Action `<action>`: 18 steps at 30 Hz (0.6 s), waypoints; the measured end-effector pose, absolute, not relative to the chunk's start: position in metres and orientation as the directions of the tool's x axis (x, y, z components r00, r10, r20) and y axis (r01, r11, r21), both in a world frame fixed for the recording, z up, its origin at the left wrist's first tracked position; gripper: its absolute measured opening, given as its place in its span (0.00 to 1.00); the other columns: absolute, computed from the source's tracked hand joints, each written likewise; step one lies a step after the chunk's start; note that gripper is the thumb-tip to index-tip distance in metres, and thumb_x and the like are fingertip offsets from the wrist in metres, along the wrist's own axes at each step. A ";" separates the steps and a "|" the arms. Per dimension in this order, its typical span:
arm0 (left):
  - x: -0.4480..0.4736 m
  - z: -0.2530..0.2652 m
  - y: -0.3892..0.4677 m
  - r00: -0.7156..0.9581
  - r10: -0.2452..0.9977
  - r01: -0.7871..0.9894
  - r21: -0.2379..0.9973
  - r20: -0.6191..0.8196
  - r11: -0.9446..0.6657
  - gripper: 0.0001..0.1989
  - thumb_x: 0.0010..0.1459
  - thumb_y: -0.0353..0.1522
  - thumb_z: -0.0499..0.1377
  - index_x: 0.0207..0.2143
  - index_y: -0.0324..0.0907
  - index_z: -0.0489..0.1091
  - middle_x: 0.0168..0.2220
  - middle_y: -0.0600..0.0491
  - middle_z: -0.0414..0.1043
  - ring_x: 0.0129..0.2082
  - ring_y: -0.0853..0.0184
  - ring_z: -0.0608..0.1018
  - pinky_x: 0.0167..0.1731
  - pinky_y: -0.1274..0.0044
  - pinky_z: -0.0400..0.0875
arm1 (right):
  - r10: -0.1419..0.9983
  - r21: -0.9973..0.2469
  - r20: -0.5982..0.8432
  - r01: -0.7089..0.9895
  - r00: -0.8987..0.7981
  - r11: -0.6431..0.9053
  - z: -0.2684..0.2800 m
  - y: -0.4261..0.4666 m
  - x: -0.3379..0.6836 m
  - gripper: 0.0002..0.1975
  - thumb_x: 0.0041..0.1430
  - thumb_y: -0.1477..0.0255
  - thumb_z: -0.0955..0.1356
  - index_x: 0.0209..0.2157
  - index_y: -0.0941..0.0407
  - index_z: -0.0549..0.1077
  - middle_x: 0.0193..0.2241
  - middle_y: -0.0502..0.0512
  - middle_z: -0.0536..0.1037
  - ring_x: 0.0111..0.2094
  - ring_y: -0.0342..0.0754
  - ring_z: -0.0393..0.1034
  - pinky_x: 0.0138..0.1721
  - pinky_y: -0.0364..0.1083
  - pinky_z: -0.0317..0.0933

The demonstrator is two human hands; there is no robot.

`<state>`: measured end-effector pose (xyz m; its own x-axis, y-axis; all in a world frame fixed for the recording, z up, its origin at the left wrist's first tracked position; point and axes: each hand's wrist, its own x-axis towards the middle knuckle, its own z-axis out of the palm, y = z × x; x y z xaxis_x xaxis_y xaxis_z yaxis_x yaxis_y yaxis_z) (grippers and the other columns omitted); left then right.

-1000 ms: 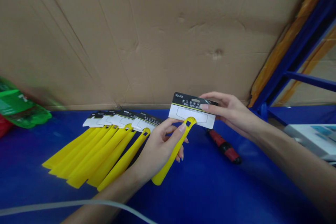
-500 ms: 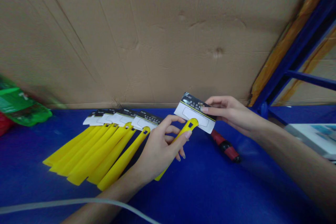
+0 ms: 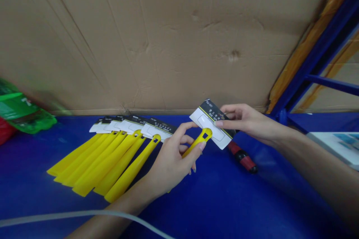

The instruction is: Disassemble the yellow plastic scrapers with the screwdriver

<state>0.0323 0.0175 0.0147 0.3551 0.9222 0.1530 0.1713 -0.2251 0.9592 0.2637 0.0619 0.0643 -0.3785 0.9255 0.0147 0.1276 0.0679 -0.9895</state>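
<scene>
My left hand (image 3: pixel 176 157) is closed around a long yellow plastic tool (image 3: pixel 206 133) that has a square hole in its narrow end; much of its length is hidden behind the hand. That end overlaps a black-and-white printed card (image 3: pixel 209 121). My right hand (image 3: pixel 242 121) pinches the card's right side between thumb and fingers. Whether card and tool are joined cannot be seen. Left of my hands, several similar yellow tools (image 3: pixel 131 168) lie fanned out on the blue table, with black-and-white cards (image 3: pixel 157 130) at their narrow ends.
A red and black pen-shaped tool (image 3: pixel 243 158) lies below my right hand. A green-labelled bottle (image 3: pixel 25 112) rests at the far left. A pale cable (image 3: pixel 84 213) crosses the foreground. Cardboard (image 3: pixel 168 44) backs the blue table (image 3: pixel 210 209). A blue frame (image 3: pixel 311 56) stands right.
The held card has tilted clockwise, its right end dropping lower. My left hand keeps hold of the yellow tool, and my right hand stays on the card.
</scene>
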 end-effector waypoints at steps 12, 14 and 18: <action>0.031 0.013 0.017 0.366 0.918 0.218 0.945 0.152 -0.243 0.18 0.67 0.42 0.60 0.55 0.49 0.62 0.32 0.57 0.75 0.20 0.71 0.77 0.17 0.82 0.71 | 0.944 -0.978 0.040 0.179 -0.327 0.103 0.060 0.068 0.270 0.17 0.43 0.62 0.82 0.29 0.56 0.78 0.27 0.52 0.83 0.29 0.43 0.74 0.31 0.43 0.63; 0.031 0.013 0.017 0.362 0.921 0.217 0.948 0.144 -0.233 0.20 0.66 0.42 0.60 0.56 0.49 0.61 0.32 0.58 0.75 0.20 0.71 0.77 0.17 0.83 0.71 | 0.940 -0.977 0.038 0.186 -0.340 0.106 0.060 0.069 0.271 0.17 0.43 0.62 0.82 0.29 0.56 0.78 0.28 0.51 0.84 0.30 0.44 0.75 0.32 0.43 0.64; 0.031 0.012 0.018 0.355 0.923 0.226 0.944 0.148 -0.238 0.26 0.66 0.42 0.61 0.62 0.50 0.59 0.33 0.57 0.76 0.22 0.70 0.78 0.18 0.83 0.72 | 0.921 -0.970 0.014 0.218 -0.389 0.107 0.061 0.069 0.275 0.18 0.46 0.59 0.81 0.33 0.55 0.80 0.32 0.53 0.85 0.33 0.47 0.78 0.35 0.45 0.66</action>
<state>0.0313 0.0178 0.0123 0.3545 0.9232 0.1482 0.2262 -0.2384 0.9444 0.2753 0.0688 0.0612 -0.3894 0.9209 0.0142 0.2175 0.1069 -0.9702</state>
